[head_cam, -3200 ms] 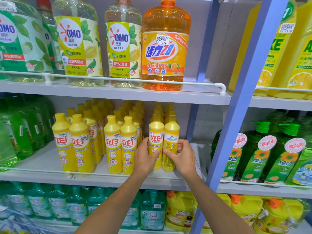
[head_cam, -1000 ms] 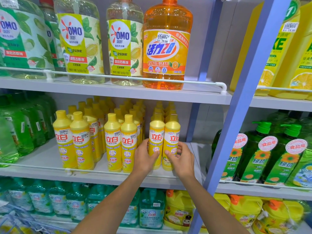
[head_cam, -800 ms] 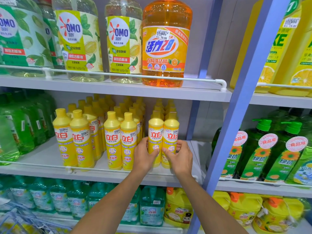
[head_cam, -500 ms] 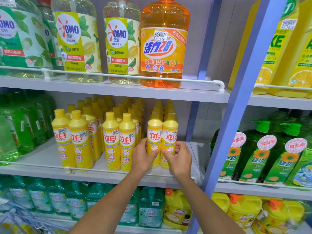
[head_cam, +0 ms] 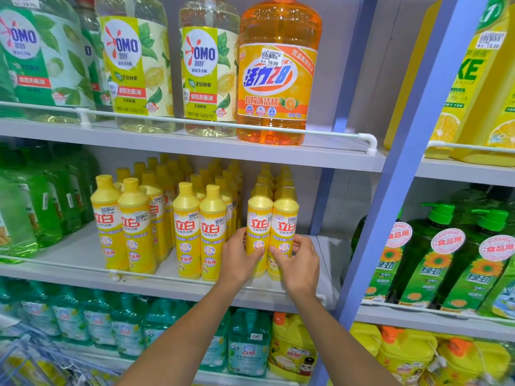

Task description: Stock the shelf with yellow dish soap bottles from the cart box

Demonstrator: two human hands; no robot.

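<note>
At lower centre, the left hand and the right hand each grip the lower body of one of two upright yellow plastic dish soap bottles on the grey middle shelf; the bottles seem stiff, smooth and heavy with liquid, so are best held at mid-body.

The left hand and right hand each grip a front yellow bottle on the middle shelf.
</note>
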